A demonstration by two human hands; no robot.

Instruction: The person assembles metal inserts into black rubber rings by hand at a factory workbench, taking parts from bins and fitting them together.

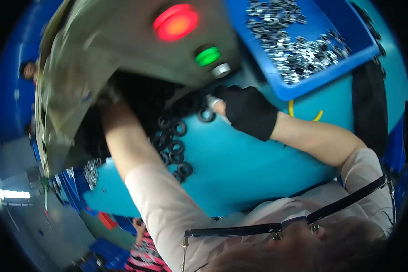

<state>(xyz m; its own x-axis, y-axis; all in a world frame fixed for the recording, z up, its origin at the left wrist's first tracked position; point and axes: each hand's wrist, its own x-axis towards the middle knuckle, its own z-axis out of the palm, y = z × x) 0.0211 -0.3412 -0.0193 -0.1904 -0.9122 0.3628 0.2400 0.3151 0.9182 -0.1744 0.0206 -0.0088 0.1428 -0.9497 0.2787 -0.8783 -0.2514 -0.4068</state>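
My left arm reaches into the dark opening of a beige machine [136, 45]. My left hand [109, 96] is blurred there, and shadow hides its fingers. Over the turquoise tabletop is my right hand [251, 111], in a black fingerless glove with something white on one fingertip. Its fingers are curled together beside a black ring [206, 114]; whether they grip anything is hidden. More black rings [177, 147] lie in a loose pile between my forearms, running back into the opening.
A blue bin [283, 90] with many shiny metal rings [299, 59] stands at the far right. A red lamp [176, 21], a green button [207, 55] and a white knob [221, 70] sit on the machine front. Yellow curved pieces [318, 115] lie near the bin. Another person [145, 251] is at lower left.
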